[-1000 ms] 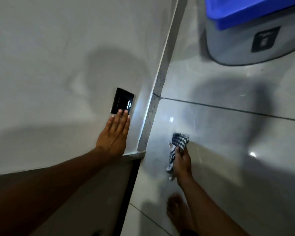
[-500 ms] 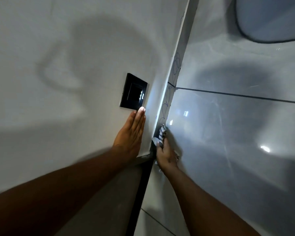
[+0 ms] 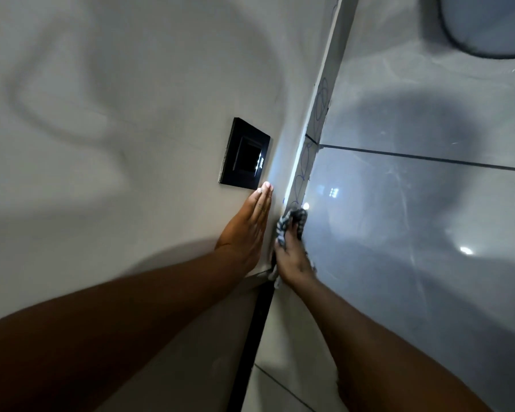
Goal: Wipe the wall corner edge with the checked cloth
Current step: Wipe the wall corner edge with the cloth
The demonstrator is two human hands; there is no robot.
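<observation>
The wall corner edge (image 3: 315, 114) runs as a pale strip from the top centre down to the middle of the view. My right hand (image 3: 292, 257) presses the bunched checked cloth (image 3: 293, 218) against this edge, low down, just above a small ledge. The cloth's blue-and-white fabric shows above and left of my fingers. My left hand (image 3: 247, 230) lies flat on the cream wall beside the edge, fingers together, its tips just below the black wall plate (image 3: 246, 154).
Glossy grey floor tiles (image 3: 414, 233) with dark grout lines fill the right side. The base of a grey bin (image 3: 488, 25) sits at the top right. A dark vertical gap (image 3: 250, 346) runs down below the ledge.
My right hand came up from over the floor tiles and brought the cloth onto the corner edge. The view shifted closer to the wall; my left hand stayed flat on it.
</observation>
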